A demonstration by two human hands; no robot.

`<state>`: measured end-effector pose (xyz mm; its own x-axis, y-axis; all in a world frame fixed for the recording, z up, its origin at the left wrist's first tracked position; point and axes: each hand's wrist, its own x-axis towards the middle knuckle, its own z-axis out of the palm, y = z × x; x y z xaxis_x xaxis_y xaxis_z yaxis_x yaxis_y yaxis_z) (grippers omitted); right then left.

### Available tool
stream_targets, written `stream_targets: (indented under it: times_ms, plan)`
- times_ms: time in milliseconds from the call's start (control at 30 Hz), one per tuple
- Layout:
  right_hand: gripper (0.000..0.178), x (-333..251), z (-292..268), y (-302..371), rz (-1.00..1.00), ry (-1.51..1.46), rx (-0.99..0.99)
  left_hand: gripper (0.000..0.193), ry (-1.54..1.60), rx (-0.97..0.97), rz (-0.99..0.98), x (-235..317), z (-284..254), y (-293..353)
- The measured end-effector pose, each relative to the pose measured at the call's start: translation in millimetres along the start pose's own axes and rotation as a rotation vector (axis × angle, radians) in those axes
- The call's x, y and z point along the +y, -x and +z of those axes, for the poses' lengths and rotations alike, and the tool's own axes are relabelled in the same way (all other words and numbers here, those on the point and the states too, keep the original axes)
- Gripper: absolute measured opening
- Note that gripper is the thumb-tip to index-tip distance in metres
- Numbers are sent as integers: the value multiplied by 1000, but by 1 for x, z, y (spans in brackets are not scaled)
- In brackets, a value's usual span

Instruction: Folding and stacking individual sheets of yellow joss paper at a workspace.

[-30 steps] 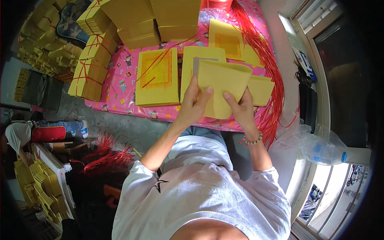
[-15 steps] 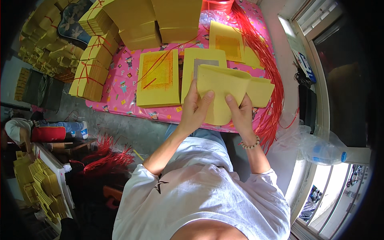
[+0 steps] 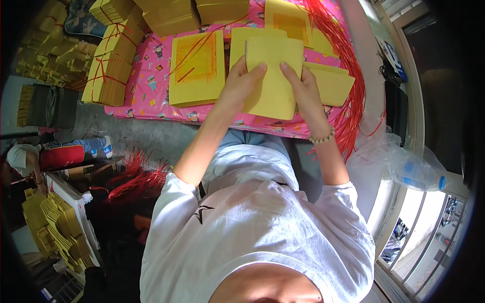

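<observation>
My left hand [image 3: 239, 87] and my right hand [image 3: 306, 95] grip the two sides of a yellow paper sheaf [image 3: 274, 83], thumbs on top. The sheaf is flat, and its exact sheet count cannot be told. Behind it, a yellow paper stack [image 3: 238, 43] is mostly covered. Left of my hands lies a yellow paper stack with an orange printed square [image 3: 198, 64], loose red strips across it. Further yellow paper [image 3: 331, 87] rests beside my right hand. A second orange-printed stack [image 3: 290, 25] lies farther back.
Everything rests on a pink patterned table cover [image 3: 151, 96]. Tied yellow bundles [image 3: 108, 78] stand along its left side, and a long bunch of red strips [image 3: 348, 70] hangs down the right. A clear plastic bag [image 3: 414, 169] is by the window. Another person [image 3: 25, 159] is at lower left.
The yellow sheaf, earlier bent over at its top and spread, is now flat and squarer between my hands. Both hands have moved farther from my body, and the view has shifted.
</observation>
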<state>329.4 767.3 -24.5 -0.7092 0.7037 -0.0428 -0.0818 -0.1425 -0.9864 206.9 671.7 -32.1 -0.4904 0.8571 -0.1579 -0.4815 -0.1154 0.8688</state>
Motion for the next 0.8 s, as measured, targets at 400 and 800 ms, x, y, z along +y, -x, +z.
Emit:
stream_targets:
  times_ms: [400, 800]
  plan:
    - [31, 12, -6, -14, -28, 21, -50, 31, -18, 12, -61, -4, -7, -5]
    - [30, 9, -10, 2, -52, -27, -63, 30, -157, 60, 338, -22, 7, 19]
